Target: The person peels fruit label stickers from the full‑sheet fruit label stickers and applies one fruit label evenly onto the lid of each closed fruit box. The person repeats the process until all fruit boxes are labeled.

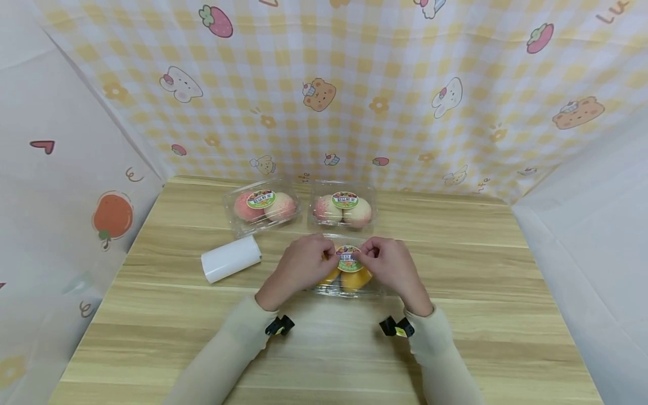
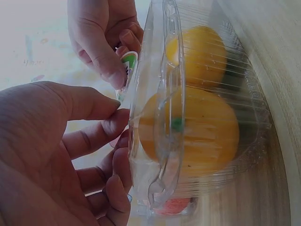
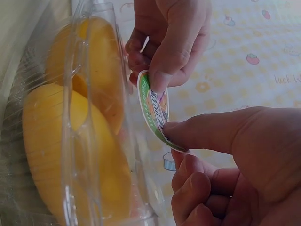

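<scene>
An oval sticker (image 1: pixel 348 260) with a green border and printed characters is stretched between both hands, over the lid of a clear plastic clamshell box (image 1: pixel 328 292). Inside the box lie two yellow mangoes (image 3: pixel 70 141). My left hand (image 1: pixel 306 261) pinches the sticker's left edge between thumb and forefinger. On the opposite edge, my right hand (image 1: pixel 392 264) pinches it the same way. In the right wrist view the sticker (image 3: pixel 154 110) bends slightly and stands off the lid. The other fingers of both hands are curled in.
Behind the mango box stand two clear boxes of pink and white peaches, one at left (image 1: pixel 265 206) and one at right (image 1: pixel 342 211), each bearing a similar sticker. A white roll (image 1: pixel 231 259) lies on the wooden table (image 1: pixel 481 315) to the left. A checked curtain (image 1: pixel 405 101) hangs behind.
</scene>
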Available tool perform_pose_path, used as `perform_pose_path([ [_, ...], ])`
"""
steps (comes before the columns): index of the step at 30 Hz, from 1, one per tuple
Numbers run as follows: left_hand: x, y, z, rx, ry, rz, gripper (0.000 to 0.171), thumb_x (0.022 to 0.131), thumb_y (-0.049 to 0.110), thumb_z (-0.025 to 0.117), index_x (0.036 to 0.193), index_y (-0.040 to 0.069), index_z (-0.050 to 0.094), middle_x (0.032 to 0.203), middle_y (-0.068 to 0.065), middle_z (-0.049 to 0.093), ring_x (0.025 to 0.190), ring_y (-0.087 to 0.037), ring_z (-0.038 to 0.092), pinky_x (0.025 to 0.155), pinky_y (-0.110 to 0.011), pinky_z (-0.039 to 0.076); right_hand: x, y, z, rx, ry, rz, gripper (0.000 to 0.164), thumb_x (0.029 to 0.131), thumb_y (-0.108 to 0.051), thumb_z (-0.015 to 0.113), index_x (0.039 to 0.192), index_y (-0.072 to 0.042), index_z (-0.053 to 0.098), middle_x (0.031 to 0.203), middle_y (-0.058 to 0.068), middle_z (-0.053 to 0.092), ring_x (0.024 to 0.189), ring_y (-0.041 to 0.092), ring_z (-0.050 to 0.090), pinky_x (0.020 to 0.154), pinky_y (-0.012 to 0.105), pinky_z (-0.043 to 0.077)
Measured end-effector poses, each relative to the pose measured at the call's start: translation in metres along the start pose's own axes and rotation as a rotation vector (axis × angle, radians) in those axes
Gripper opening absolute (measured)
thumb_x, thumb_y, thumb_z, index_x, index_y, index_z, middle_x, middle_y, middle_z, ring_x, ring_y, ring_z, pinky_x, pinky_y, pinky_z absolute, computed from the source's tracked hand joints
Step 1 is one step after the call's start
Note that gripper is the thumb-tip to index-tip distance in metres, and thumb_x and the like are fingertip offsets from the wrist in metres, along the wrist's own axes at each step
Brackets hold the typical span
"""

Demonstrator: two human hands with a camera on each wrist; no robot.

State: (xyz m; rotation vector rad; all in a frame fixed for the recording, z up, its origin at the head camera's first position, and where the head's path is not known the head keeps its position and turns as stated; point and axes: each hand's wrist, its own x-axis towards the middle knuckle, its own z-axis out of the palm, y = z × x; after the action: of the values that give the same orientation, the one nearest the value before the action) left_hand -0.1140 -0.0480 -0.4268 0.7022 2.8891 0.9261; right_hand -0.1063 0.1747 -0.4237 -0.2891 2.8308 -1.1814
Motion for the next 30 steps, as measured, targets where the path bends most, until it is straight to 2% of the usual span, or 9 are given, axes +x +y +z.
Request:
perform_pose_path([
  [12, -0.0002, 0.0017, 0.0002, 0.062, 0.004, 0.024, 0.022, 0.098, 0.022, 0.077, 0.078, 0.016, 0.072, 0.079, 0.004, 0.059, 0.071, -0.016, 0.053, 0.061, -0.032, 0.046, 0.0005, 0.0027, 0.0021, -0.047, -0.027, 0.008, 0.018, 0.098, -0.019, 0.085, 0.086, -0.008, 0.077, 0.070, -0.003, 0.063, 0.058, 0.013, 0.051, 0.054, 0.026, 0.039],
  [19, 0.0001, 0.0024, -0.0001, 0.100, -0.001, 0.024, 0.026, 0.098, 0.022, 0.077, 0.073, 0.019, 0.067, 0.077, 0.004, 0.054, 0.069, -0.016, 0.051, 0.058, -0.031, 0.042, -0.0005, 0.0013, 0.0019, -0.053, -0.034, 0.019, 0.019, 0.097, -0.020, 0.085, 0.084, -0.009, 0.076, 0.068, -0.004, 0.063, 0.058, 0.013, 0.051, 0.054, 0.026, 0.039],
  [30, 0.0024, 0.0080, 0.0000, 0.155, -0.056, -0.036, 0.036, 0.095, 0.031, 0.086, 0.071, 0.020, 0.061, 0.084, 0.002, 0.057, 0.077, -0.019, 0.055, 0.060, -0.033, 0.044, 0.0016, -0.0004, 0.0028, -0.081, -0.058, 0.056, 0.023, 0.089, -0.022, 0.093, 0.082, -0.013, 0.073, 0.068, -0.004, 0.059, 0.062, 0.016, 0.052, 0.060, 0.032, 0.040],
])
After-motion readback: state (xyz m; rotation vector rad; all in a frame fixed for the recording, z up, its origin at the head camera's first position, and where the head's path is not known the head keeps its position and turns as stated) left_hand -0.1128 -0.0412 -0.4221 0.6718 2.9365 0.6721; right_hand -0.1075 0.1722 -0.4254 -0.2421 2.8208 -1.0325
